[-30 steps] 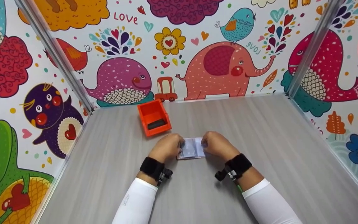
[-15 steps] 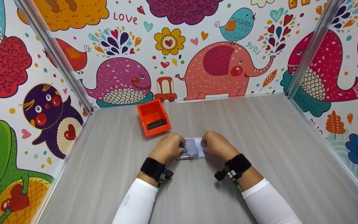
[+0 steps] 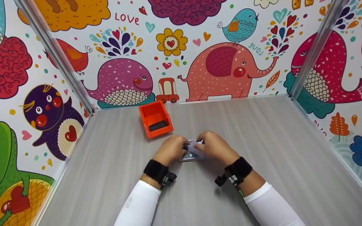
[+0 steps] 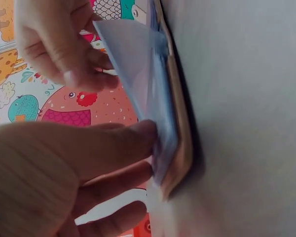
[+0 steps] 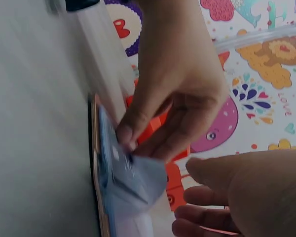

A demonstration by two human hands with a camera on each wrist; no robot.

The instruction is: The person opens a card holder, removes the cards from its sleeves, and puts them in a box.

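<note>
A card holder (image 3: pixel 190 155) with a brown cover (image 4: pixel 181 133) and clear plastic sleeves lies spread on the table between both hands. My left hand (image 3: pixel 171 150) pinches its left side, the thumb on the sleeves. One clear sleeve (image 4: pixel 126 54) stands raised and bent, as the left wrist view shows. Over the right half hovers my right hand (image 3: pixel 215 147), its fingers loosely bent. In the right wrist view those fingertips (image 5: pixel 195 170) are just apart from the raised sleeve (image 5: pixel 138 185).
Behind my left hand stands an orange bin (image 3: pixel 160 133) with a flat black piece (image 3: pixel 158 125) inside. The grey wood-grain table (image 3: pixel 112 175) is bounded by walls printed with cartoon animals (image 3: pixel 225 69). Both wrists wear black straps with small cameras.
The right hand has moved left from the card holder's right edge, its fingers loosening over the sleeves. A clear sleeve has been turned, and the left hand stays at the left side.
</note>
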